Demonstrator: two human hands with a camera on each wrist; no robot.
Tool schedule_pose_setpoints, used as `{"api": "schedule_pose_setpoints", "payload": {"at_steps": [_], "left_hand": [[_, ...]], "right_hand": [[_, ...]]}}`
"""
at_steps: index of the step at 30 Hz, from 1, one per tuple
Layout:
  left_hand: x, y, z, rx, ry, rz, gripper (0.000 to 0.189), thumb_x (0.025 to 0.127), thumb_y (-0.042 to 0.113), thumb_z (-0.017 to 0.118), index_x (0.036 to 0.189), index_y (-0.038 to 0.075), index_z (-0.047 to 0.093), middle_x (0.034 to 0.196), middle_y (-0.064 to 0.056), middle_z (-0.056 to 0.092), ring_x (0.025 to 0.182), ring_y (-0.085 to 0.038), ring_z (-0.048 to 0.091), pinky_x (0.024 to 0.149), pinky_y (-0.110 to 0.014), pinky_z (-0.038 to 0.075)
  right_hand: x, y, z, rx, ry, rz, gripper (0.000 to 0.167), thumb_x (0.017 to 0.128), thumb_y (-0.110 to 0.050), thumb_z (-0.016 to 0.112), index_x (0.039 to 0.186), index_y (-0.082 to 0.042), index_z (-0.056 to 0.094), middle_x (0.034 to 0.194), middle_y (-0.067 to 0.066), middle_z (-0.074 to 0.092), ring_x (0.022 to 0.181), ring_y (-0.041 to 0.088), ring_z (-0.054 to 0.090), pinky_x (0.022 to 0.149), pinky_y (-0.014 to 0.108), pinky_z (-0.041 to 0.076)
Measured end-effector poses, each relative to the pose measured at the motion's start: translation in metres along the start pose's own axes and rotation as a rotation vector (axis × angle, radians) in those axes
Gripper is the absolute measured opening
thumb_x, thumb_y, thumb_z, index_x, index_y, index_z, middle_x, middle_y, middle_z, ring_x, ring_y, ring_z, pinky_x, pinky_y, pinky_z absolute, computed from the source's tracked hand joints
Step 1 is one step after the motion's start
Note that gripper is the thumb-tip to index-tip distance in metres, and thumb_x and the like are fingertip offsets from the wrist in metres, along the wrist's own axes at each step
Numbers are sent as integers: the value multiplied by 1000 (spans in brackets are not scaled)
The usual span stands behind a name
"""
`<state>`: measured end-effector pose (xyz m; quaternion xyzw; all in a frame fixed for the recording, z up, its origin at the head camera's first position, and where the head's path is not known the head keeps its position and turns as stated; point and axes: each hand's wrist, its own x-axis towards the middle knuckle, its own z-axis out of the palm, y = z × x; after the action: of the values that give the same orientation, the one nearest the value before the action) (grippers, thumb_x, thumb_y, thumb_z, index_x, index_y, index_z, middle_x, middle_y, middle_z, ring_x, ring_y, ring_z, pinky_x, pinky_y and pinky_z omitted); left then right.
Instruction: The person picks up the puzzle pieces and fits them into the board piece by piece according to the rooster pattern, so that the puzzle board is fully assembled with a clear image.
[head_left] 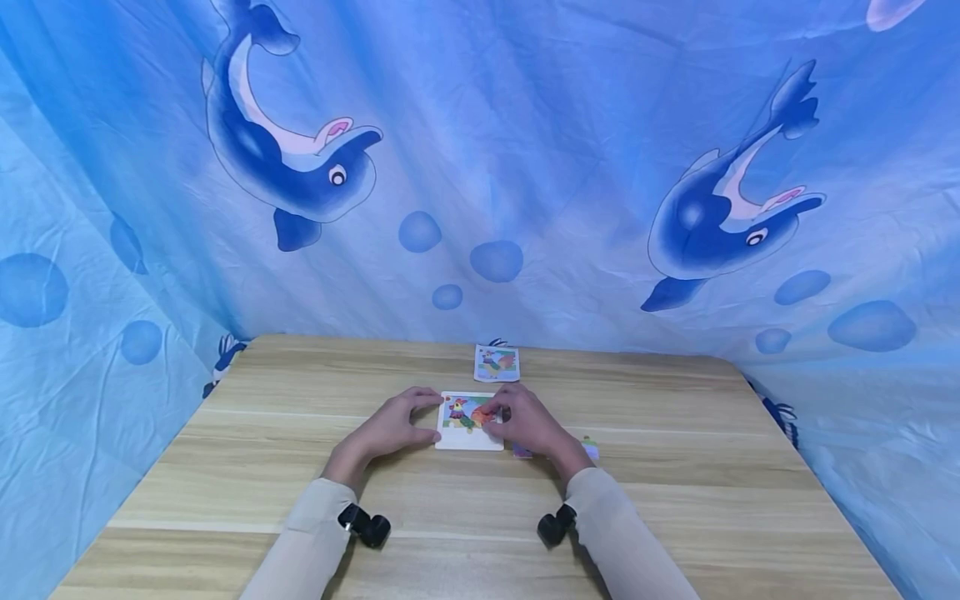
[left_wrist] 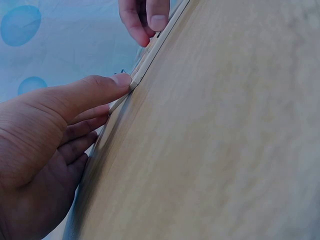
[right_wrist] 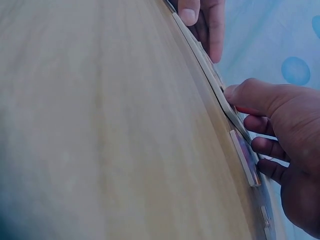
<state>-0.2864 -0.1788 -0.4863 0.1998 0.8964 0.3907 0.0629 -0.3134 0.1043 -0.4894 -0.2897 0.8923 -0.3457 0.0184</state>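
A white-framed jigsaw board (head_left: pixel 468 442) with a colourful rooster picture lies flat on the table between both hands. The lower part of its picture area is bare white. My left hand (head_left: pixel 393 427) grips the board's left side, thumb at the near corner and fingers at the far one. Over the right side, my right hand (head_left: pixel 525 423) pinches a reddish-orange puzzle piece (right_wrist: pixel 246 110) at the rooster's tail, partly hidden by the fingers. In the right wrist view, a loose purple puzzle piece (right_wrist: pixel 245 157) lies beside the board, below the curled fingers.
A card with a matching rooster picture (head_left: pixel 497 364) lies behind the board near the table's back edge. Another loose puzzle piece (head_left: pixel 590 450) shows beyond my right wrist. A blue dolphin-print curtain (head_left: pixel 480 167) hangs around the wooden table (head_left: pixel 420 533).
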Motion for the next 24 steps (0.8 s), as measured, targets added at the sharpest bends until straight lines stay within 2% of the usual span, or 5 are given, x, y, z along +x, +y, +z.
{"api": "schedule_pose_setpoints", "payload": {"at_steps": [8,16,20,24], "left_hand": [[-1,1,-2,7,7,-4,66,88,23,82,147,8,58,155,-16,50,145,-40,46,120,-57,40],[-1,-1,-1,-5,6,-2,65,89,23,81,147,8,57,156,-16,49,146,-40,45,120,-57,39],[-1,-2,-1,1,7,6,66,88,25,82,147,8,57,155,-15,49,145,-40,45,120,-58,39],[-1,-2,0,-5,5,9,67,88,26,82,148,9,57,155,-15,49,146,-40,45,121,-57,38]], "right_hand": [[1,-2,2,2,26,22,17,92,-24,79,107,-17,80,106,-1,68,95,13,57,80,30,52],[0,-2,1,7,12,17,20,92,-25,78,110,-16,80,106,-2,67,93,12,58,80,29,53],[-7,-1,-4,16,10,33,20,93,-24,77,113,-17,79,105,-3,65,90,11,58,79,28,53],[-19,2,-10,46,35,56,20,93,-21,77,112,-16,78,105,-3,65,94,11,61,86,30,56]]}}
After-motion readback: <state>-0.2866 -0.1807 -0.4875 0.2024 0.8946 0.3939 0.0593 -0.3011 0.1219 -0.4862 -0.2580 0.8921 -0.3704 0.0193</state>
